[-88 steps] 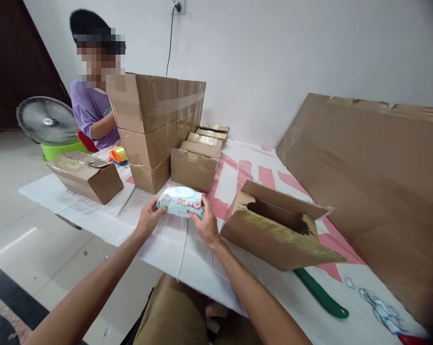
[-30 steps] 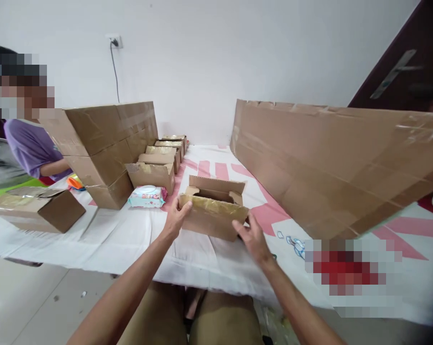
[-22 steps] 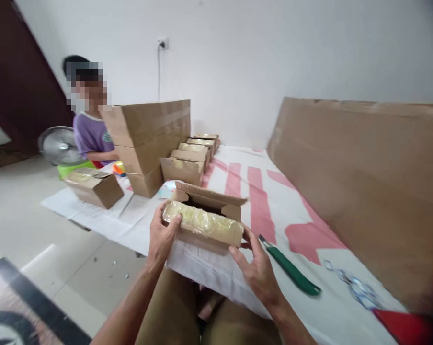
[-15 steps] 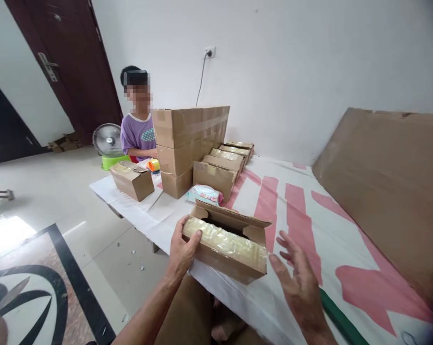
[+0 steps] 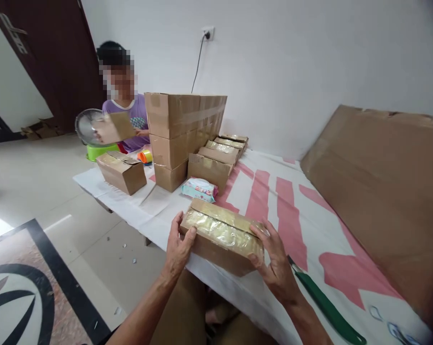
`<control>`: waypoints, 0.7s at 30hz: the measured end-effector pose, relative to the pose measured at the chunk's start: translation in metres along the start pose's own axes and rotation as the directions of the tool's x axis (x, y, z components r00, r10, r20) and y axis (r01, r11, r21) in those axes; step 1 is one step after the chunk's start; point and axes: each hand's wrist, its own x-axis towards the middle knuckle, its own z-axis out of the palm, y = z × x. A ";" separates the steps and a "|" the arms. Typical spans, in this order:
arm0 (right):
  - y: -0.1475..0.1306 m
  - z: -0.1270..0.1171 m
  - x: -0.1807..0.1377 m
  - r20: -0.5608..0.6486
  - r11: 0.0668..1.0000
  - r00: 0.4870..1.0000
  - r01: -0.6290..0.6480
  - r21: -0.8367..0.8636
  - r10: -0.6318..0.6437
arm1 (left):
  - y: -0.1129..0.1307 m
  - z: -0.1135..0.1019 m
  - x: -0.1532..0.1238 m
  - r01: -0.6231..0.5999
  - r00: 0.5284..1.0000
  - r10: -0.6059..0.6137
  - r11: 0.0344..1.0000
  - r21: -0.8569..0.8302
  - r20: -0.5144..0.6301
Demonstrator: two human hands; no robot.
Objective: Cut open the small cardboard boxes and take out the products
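A small brown cardboard box [image 5: 220, 254] rests at the table's near edge, its top flaps folded down and a strip of shiny yellowish tape along one of them. My left hand [image 5: 178, 244] grips its left end, thumb on top. Around the right end is my right hand [image 5: 274, 258], fingers on the top flap and thumb on the near side. Just behind the box lies a pack of wet wipes [image 5: 199, 189]. A green-handled knife [image 5: 324, 302] lies to the right of my right hand.
Stacked taped boxes [image 5: 182, 117] stand behind, with several flapped boxes [image 5: 220, 153] beside them. Another box [image 5: 122, 171] sits at the left. Across the table, a person [image 5: 125, 110] holds a blurred box [image 5: 114, 128]. A large cardboard sheet [image 5: 374, 177] leans at the right.
The box's raised far flap is now folded down. My right hand has come from beside the box onto its right end. The other person has lifted a box.
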 end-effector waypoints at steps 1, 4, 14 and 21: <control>0.002 0.000 -0.005 0.029 1.000 1.000 -0.011 -0.018 0.012 | -0.003 0.000 -0.002 0.014 0.999 -0.013 1.000 -0.021 0.029; 0.003 0.003 -0.010 0.066 0.999 0.997 -0.034 -0.038 0.036 | -0.009 -0.002 -0.007 0.009 0.994 -0.002 0.998 -0.065 0.112; -0.026 0.074 0.082 0.013 0.999 1.000 0.015 0.047 -0.016 | -0.003 -0.037 0.078 -0.202 0.968 0.194 0.979 -0.037 -0.159; -0.003 0.126 0.107 -0.027 0.998 0.998 -0.048 0.050 0.049 | -0.039 -0.022 0.100 -0.036 0.973 0.052 0.997 0.073 -0.225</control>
